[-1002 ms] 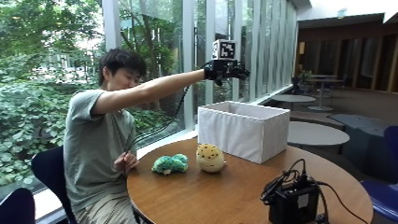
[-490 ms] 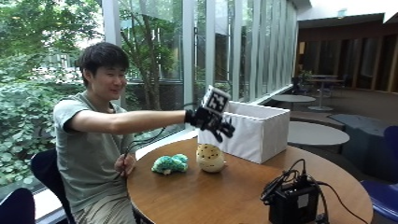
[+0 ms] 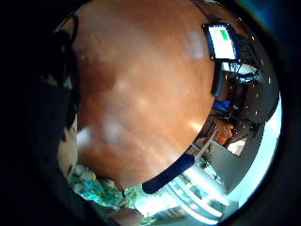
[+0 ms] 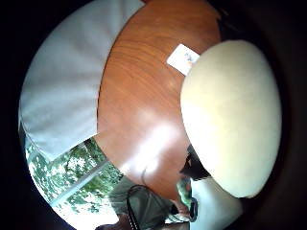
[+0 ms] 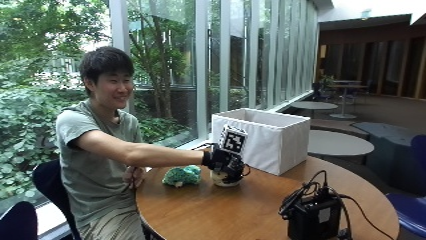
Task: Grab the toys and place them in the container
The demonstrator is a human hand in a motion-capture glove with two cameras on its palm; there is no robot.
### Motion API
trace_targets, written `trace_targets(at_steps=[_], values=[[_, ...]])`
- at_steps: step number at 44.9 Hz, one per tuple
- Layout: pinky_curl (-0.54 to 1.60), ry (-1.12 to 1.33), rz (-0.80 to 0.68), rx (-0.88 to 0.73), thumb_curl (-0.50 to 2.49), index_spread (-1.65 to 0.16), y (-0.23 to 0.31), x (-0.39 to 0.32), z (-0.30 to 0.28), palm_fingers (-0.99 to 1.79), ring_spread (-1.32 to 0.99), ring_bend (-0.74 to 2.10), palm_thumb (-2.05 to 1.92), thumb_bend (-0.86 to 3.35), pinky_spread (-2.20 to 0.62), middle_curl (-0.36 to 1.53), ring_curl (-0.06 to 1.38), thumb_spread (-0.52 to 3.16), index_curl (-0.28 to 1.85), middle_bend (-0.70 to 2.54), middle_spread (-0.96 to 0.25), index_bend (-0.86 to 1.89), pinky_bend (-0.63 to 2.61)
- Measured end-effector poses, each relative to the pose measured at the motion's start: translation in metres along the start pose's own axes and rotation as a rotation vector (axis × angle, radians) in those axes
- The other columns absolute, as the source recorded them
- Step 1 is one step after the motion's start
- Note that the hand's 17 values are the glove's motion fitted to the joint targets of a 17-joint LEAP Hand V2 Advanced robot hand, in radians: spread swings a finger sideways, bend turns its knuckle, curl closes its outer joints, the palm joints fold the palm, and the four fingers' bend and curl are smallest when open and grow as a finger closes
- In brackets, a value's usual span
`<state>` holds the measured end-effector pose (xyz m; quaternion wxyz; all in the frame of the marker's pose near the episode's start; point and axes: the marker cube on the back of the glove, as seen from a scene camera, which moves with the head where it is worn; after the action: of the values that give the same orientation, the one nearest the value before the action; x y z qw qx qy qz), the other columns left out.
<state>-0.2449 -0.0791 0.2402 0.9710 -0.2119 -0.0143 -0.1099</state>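
White container [image 5: 279, 137]; contents hidden

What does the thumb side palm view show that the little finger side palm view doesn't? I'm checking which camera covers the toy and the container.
Only the thumb side palm view shows the cream egg-shaped plush toy, close to the palm, the white fabric container and a small white card lying on the table. Only the little finger side palm view shows the black device with a lit screen and a dark blue chair back. Both show the round brown wooden table and a sliver of the green plush turtle.
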Motion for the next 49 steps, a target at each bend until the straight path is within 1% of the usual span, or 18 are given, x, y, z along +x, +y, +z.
trace_targets(at_steps=[1,3,5,6,8,9,10,15,20,24,29,33,39,41,45,49], values=[[0.40,0.000,-0.010,0.016,0.55,-0.27,0.000,-0.001,0.000,0.73,-0.25,0.98,0.53,0.23,-0.31,0.31,0.59,1.30,0.16,0.31,-0.09,0.12,1.13],[0.40,-0.005,-0.028,0.053,0.61,-0.28,-0.001,-0.002,-0.001,0.90,-0.28,0.99,0.61,0.24,-0.33,0.36,0.61,1.19,0.19,0.43,-0.15,0.23,1.07],[0.39,-0.015,-0.040,0.084,0.63,-0.30,-0.001,-0.003,-0.001,1.00,-0.30,0.96,0.64,0.24,-0.34,0.39,0.61,1.13,0.21,0.51,-0.19,0.30,1.02],[0.40,-0.024,-0.045,0.094,0.65,-0.30,-0.001,-0.003,-0.001,0.89,-0.31,0.98,0.68,0.26,-0.34,0.35,0.62,1.13,0.22,0.37,-0.22,0.32,1.06],[0.42,-0.036,-0.060,0.107,0.67,-0.30,0.000,-0.004,-0.001,0.89,-0.33,1.00,0.70,0.27,-0.35,0.38,0.64,1.09,0.26,0.38,-0.27,0.37,1.05],[0.40,-0.039,-0.067,0.112,0.70,-0.31,0.000,-0.003,-0.001,1.09,-0.33,1.00,0.70,0.26,-0.35,0.44,0.65,1.04,0.27,0.56,-0.27,0.41,1.01],[0.39,-0.045,-0.072,0.118,0.71,-0.32,0.000,-0.003,-0.001,1.11,-0.34,0.98,0.72,0.26,-0.35,0.43,0.64,1.01,0.26,0.58,-0.28,0.41,1.00],[0.41,-0.088,-0.062,0.134,0.78,-0.34,0.000,0.001,-0.002,1.10,-0.37,1.00,0.75,0.26,-0.35,0.50,0.66,0.87,0.32,0.69,-0.33,0.51,0.99],[0.43,-0.088,-0.032,0.088,0.84,-0.35,-0.002,0.009,-0.008,1.07,-0.39,1.03,0.76,0.26,-0.36,0.56,0.69,0.74,0.38,0.77,-0.36,0.56,1.01],[0.45,-0.121,-0.056,0.054,0.89,-0.36,-0.002,0.010,-0.022,1.04,-0.41,1.05,0.77,0.26,-0.36,0.60,0.71,0.65,0.41,0.81,-0.37,0.59,1.02],[0.47,-0.144,-0.038,0.065,0.92,-0.37,0.004,0.019,-0.060,0.97,-0.42,1.08,0.73,0.23,-0.37,0.63,0.74,0.56,0.45,0.81,-0.39,0.59,1.07],[0.48,-0.143,-0.006,0.113,0.95,-0.38,0.016,0.026,-0.098,0.93,-0.43,1.11,0.72,0.21,-0.37,0.66,0.75,0.51,0.48,0.82,-0.40,0.58,1.09],[0.50,-0.273,0.214,0.206,0.99,-0.39,0.031,0.078,-0.170,0.90,-0.44,1.13,0.71,0.19,-0.37,0.69,0.77,0.42,0.52,0.83,-0.41,0.58,1.12],[0.50,-0.278,0.195,0.227,1.01,-0.39,0.038,0.075,-0.188,0.89,-0.44,1.13,0.70,0.18,-0.37,0.71,0.77,0.40,0.53,0.84,-0.42,0.58,1.13],[0.51,-0.117,0.029,0.259,1.03,-0.40,0.054,0.046,-0.210,0.88,-0.45,1.15,0.70,0.17,-0.36,0.74,0.78,0.35,0.56,0.85,-0.42,0.58,1.15],[0.51,-0.086,0.051,0.302,1.05,-0.40,0.061,0.028,-0.238,0.86,-0.45,1.16,0.70,0.16,-0.36,0.76,0.79,0.32,0.60,0.86,-0.43,0.58,1.16]])
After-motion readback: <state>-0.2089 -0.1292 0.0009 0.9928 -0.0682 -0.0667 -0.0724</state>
